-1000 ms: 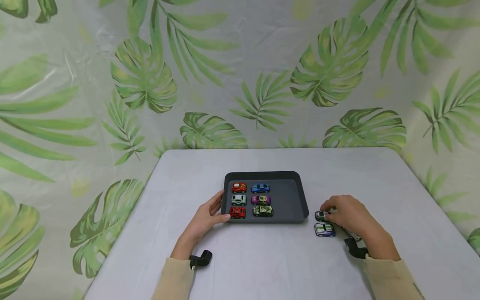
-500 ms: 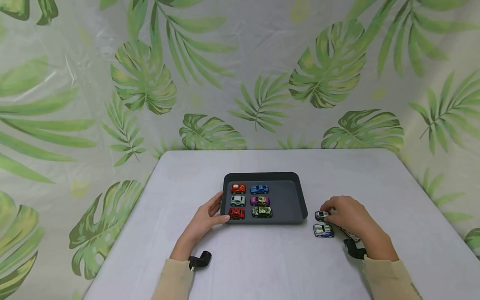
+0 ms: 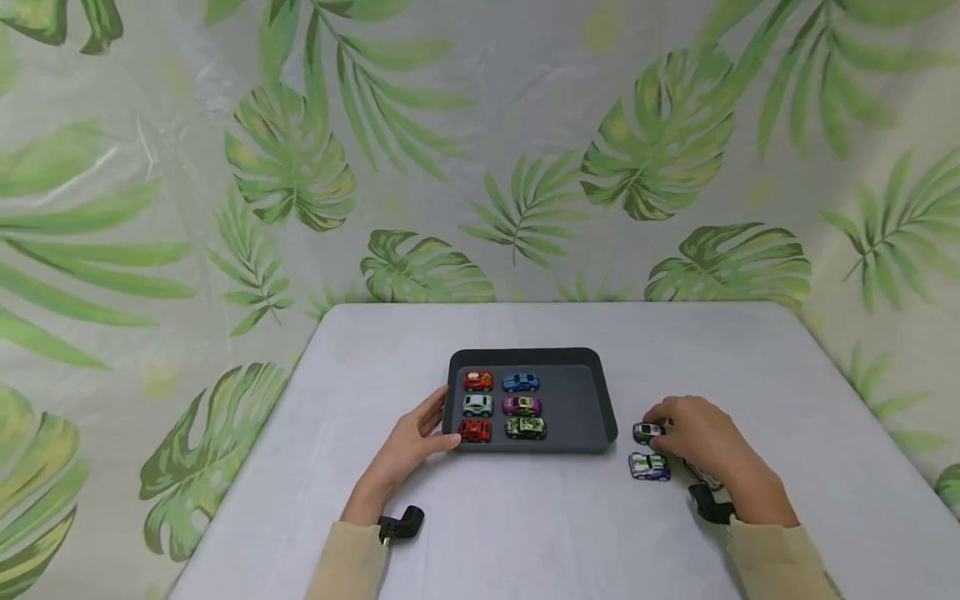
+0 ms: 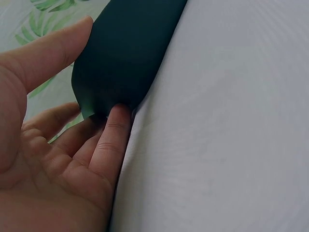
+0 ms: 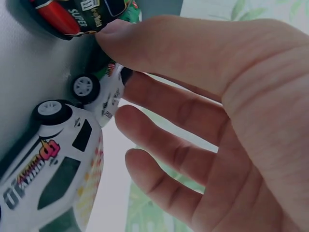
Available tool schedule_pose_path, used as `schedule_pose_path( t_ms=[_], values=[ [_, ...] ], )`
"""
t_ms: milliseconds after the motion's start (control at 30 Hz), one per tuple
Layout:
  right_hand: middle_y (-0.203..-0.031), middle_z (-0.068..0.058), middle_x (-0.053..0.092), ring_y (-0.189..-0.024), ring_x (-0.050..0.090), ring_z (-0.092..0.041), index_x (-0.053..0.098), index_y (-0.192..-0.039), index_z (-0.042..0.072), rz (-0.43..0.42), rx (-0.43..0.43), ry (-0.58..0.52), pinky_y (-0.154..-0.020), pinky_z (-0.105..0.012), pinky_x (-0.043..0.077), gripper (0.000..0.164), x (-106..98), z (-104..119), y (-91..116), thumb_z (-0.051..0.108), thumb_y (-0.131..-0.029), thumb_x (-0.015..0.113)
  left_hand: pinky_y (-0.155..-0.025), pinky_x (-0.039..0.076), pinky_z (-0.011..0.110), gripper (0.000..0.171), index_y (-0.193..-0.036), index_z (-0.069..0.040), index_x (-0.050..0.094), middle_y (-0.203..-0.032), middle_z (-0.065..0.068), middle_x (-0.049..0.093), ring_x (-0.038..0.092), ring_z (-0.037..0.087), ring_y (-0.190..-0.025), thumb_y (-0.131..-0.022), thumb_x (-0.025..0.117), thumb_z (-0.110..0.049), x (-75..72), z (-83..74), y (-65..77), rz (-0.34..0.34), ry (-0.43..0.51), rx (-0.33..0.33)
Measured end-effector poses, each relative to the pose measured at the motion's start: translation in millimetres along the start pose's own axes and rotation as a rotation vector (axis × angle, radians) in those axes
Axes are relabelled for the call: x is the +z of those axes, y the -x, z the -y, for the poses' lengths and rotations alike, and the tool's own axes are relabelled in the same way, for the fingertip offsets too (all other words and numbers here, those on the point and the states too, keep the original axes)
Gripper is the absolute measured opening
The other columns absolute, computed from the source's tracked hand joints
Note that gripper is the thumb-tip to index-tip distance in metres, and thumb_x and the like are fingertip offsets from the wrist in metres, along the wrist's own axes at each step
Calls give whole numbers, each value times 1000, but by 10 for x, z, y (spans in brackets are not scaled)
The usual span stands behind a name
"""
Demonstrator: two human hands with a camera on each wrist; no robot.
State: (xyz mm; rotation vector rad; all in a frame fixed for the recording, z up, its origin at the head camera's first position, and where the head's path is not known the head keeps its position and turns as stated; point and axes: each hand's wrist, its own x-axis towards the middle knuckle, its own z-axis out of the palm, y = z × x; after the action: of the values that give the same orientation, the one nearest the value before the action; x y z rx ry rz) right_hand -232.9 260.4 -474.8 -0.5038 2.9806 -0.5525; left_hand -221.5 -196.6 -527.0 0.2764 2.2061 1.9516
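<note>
A dark grey tray (image 3: 573, 408) holds several toy cars in two columns, among them a red car (image 3: 475, 431), a purple car (image 3: 521, 406) and a blue car (image 3: 521, 382). At its near left corner my left hand (image 3: 405, 446) grips the tray, thumb by the front edge and fingers along the side; the left wrist view shows the fingertips against the tray wall (image 4: 130, 53). Right of the tray, my right hand (image 3: 697, 429) pinches a small toy car (image 3: 647, 432) at table level. Beside it lies a white-and-green toy car (image 3: 649, 467).
A white toy car (image 5: 58, 169) lies partly under the right wrist. Another dark car with red (image 5: 82, 17) shows near the thumb in the right wrist view. A white cloth covers the table (image 3: 525, 525); a leaf-patterned sheet (image 3: 540, 150) hangs behind.
</note>
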Motion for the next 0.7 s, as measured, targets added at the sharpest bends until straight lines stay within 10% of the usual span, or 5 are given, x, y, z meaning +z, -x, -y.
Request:
schedule_pose_path(
  t_ms=[700],
  values=[
    [-106,-11,72,-92,67,-35,78,-111,8,-153,-67,61,-68,-52,56,31,-264,120,-114,14,-81,83,-118,29,39,91,-159,-24,32,-162,2,30,28,22,-148,-84,84,-13,3,1,-16,-4,23,-10]
  ],
)
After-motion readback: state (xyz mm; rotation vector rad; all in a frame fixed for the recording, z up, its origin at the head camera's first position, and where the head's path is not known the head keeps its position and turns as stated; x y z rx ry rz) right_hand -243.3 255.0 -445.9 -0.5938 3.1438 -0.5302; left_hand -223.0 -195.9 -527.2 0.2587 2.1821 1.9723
